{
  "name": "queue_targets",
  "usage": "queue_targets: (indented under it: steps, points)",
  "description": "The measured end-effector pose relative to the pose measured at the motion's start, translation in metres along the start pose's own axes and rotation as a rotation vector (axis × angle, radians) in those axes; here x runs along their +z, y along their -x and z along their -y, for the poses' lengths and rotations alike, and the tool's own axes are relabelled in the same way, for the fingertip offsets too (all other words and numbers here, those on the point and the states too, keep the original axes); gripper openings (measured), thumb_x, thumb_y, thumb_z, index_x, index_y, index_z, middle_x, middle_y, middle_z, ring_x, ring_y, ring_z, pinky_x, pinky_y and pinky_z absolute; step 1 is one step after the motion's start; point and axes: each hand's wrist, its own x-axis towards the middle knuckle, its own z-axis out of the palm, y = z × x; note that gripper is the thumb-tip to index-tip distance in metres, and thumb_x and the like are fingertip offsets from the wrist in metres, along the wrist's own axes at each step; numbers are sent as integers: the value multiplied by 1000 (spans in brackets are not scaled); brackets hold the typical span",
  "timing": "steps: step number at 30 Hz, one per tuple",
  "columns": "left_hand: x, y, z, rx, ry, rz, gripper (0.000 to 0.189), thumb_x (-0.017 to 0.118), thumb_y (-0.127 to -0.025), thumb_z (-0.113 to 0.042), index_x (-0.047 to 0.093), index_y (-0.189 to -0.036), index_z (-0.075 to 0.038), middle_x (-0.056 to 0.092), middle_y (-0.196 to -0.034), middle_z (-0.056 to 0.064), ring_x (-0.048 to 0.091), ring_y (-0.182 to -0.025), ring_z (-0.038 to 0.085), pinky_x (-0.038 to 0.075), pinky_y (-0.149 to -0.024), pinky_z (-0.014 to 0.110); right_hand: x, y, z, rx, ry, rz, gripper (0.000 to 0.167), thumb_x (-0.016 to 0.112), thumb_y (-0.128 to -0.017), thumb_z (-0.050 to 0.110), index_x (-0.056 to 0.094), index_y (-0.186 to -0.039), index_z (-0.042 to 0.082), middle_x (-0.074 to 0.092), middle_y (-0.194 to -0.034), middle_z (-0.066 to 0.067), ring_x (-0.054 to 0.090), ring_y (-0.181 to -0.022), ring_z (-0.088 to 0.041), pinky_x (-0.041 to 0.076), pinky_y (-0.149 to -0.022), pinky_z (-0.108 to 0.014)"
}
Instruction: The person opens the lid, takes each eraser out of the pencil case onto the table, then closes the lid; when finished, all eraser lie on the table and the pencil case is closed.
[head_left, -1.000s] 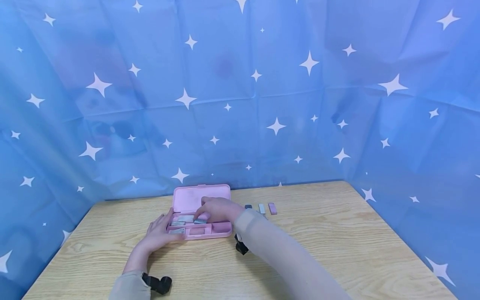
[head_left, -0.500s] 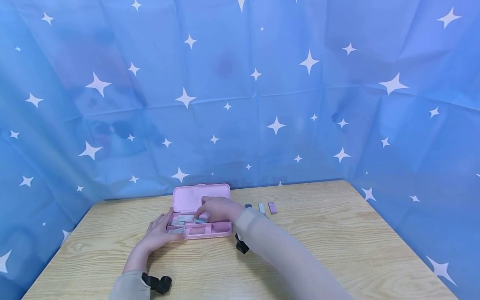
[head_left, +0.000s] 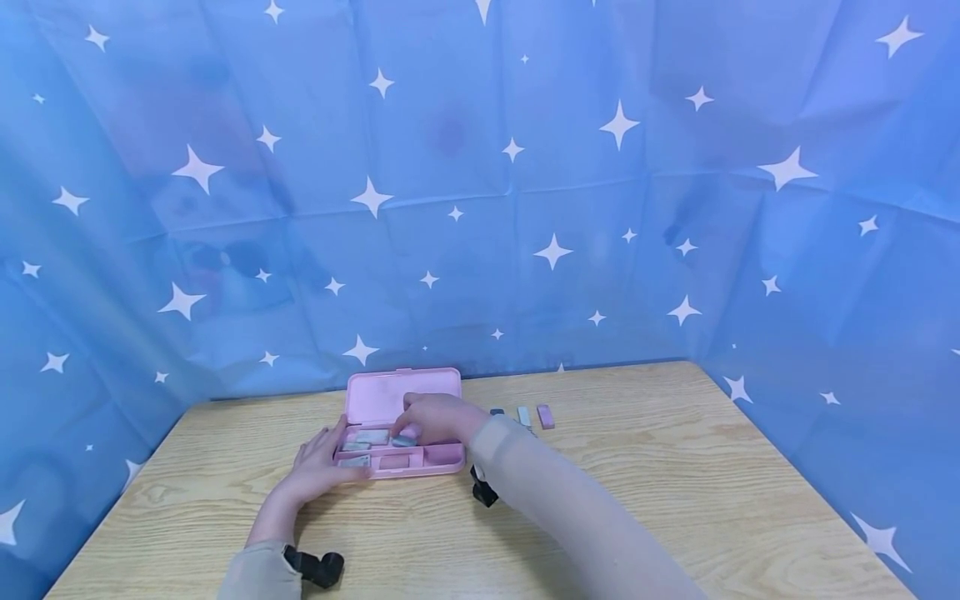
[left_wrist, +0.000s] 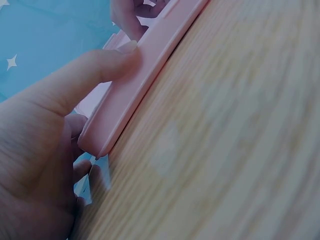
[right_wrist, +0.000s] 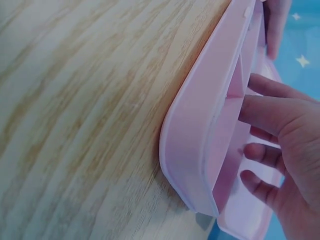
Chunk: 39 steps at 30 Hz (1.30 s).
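A pink pencil case (head_left: 442, 473) lies on the table with its lid (head_left: 367, 398) folded back. My left hand (head_left: 318, 468) grips its left end, thumb (left_wrist: 112, 64) along the front wall and fingers behind the end. My right hand (head_left: 433, 417) reaches into the rear compartment, thumb and forefinger pinching a small blue-green eraser (head_left: 403, 442). In the right wrist view the case wall hides those fingertips, and the other fingers (right_wrist: 260, 185) are loosely bent over the lid side. Pale erasers (head_left: 372, 437) lie left of the pinched one, and another pale eraser (head_left: 355, 461) sits in the front left section.
On the table right of the case stand a purple eraser (head_left: 545, 416), a light blue eraser (head_left: 523, 417) and a dark one (head_left: 497, 412), partly behind the right sleeve. A blue star-printed curtain (head_left: 480, 208) borders the wooden table (head_left: 675, 483) at the back and sides.
The blue-green eraser has shifted slightly to the right within the compartment, along with my right fingertips. My left hand and the case stay put.
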Motion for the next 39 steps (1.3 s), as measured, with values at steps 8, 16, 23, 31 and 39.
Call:
queue_targets:
  steps: [8, 16, 23, 31, 39]
  points:
    - [2, -1, 3, -14, 5, -2, 119, 79, -72, -53, 6, -157, -11, 12, -157, 28, -1, -142, 48, 2, -108, 71, -6, 5, -4, -9, -17, -31, 36, 75, -85, 18, 68, -119, 29, 57, -105, 3, 56, -88, -7, 47, -81, -18]
    - [1, 2, 4, -13, 3, -5, 119, 79, -71, -52, 7, -156, -9, 13, -156, 30, 1, -141, 49, 5, -107, 71, -14, 13, -9, 42, -219, -36, 35, 71, -87, 12, 63, -119, 22, 66, -96, 7, 58, -84, -6, 46, -74, -19]
    - [0, 3, 2, -2, 2, 1, 119, 79, -72, -50, 8, -156, -7, 12, -156, 31, 0, -142, 49, 0, -109, 68, -11, 25, -17, 94, -424, -70, 38, 76, -84, 11, 61, -118, 17, 64, -85, 8, 58, -69, -8, 49, -65, -20]
    - [-1, 5, -1, -2, 5, -1, 119, 80, -71, -49, 7, -156, -7, 11, -155, 31, 1, -141, 51, 2, -109, 69, -10, 39, -28, 144, -526, -118, 41, 75, -84, 7, 59, -119, 19, 63, -89, 7, 60, -74, -10, 51, -65, -23]
    - [0, 3, -2, 8, 0, 6, 119, 79, -72, -49, 6, -156, -7, 11, -156, 31, 0, -141, 51, 1, -108, 69, -11, 56, -37, 171, -560, -194, 41, 75, -83, 5, 58, -118, 18, 62, -87, 6, 62, -79, -9, 52, -67, -24]
